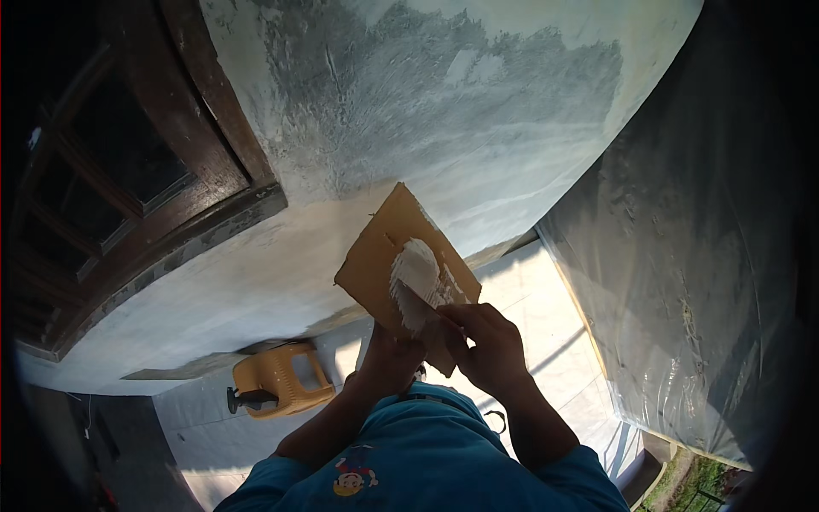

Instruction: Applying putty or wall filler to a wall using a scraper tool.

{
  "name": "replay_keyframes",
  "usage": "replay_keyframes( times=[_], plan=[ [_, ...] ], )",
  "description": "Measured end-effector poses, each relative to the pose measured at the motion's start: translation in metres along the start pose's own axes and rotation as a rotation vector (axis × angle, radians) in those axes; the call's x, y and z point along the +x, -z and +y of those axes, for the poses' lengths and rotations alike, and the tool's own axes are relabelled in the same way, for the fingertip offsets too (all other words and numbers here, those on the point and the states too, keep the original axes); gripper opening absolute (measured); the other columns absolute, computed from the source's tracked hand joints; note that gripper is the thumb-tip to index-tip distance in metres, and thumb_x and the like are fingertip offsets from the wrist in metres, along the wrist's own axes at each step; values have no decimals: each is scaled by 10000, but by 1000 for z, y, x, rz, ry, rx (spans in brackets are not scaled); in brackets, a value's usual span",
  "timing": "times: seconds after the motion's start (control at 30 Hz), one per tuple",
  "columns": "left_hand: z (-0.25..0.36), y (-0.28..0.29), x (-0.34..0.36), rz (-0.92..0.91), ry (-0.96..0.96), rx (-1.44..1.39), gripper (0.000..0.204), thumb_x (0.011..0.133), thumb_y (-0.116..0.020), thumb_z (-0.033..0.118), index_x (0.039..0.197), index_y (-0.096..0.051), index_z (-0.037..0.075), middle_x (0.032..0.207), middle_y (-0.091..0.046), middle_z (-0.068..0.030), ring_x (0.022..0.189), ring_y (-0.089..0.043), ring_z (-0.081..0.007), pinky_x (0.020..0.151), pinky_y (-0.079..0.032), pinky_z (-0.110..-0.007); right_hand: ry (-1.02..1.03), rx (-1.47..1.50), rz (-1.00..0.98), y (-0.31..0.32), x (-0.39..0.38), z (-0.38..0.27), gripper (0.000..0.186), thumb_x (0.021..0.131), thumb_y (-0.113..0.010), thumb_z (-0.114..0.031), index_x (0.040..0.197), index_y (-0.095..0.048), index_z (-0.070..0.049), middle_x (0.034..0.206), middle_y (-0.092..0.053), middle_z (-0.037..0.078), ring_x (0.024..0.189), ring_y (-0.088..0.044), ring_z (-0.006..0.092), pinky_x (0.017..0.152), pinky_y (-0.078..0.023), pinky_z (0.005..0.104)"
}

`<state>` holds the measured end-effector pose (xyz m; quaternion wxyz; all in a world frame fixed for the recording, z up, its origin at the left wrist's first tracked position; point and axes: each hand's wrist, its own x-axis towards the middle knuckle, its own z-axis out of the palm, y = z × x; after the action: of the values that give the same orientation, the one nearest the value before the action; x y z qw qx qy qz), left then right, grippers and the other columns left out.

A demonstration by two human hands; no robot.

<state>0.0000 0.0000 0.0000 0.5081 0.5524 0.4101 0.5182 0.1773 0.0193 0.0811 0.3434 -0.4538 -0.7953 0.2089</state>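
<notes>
A blue shirt (418,452) lies nearest; ahead, the left grip (393,362) clasps a brown board (367,266) near its lower edge, the right grip (492,346) a scraper (418,308) over white paste (420,263); tilting the board could spill it.

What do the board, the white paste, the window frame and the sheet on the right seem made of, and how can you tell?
Board: perhaps cardboard or fibreboard; matt brown, slightly ragged edges.
White paste: probably plaster or filler; ridged, spread surface.
Window frame: likely wood; dark brown, slight sheen.
Sheet: apparently plastic film; wrinkled, with bright glints.
</notes>
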Motion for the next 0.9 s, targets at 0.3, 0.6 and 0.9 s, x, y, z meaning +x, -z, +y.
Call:
replay_keyframes(
  times=[0.3,0.6,0.9],
  plan=[
    [6,-35,-1,62,166,-165,702,832,-521,-104,1451,-211,14,1341,-490,-183,1280,-514,-278,1052,-455,-410,-496,577,77,30,12,55,257,936,-683,-144,1147,-680,3,962,-745,141,829,-728,180,739,-575,304],
    [18,-11,8,65,102,-176,689,838,-545,-50,1437,-205,-14,1318,-487,-186,1245,-538,-268,1028,-483,-397,166,-27,-24,14,11,22,307,769,-763,-55,1073,-717,-66,975,-700,110,873,-701,258,753,-589,341],
    [25,21,1,-29,142,159,664,870,-570,-22,1428,-212,-14,1327,-475,-213,1246,-541,-300,1018,-499,-424,130,-75,10,-13,28,-8,301,825,-735,-104,1123,-698,-90,997,-696,91,851,-698,238,722,-584,350]
  ],
)
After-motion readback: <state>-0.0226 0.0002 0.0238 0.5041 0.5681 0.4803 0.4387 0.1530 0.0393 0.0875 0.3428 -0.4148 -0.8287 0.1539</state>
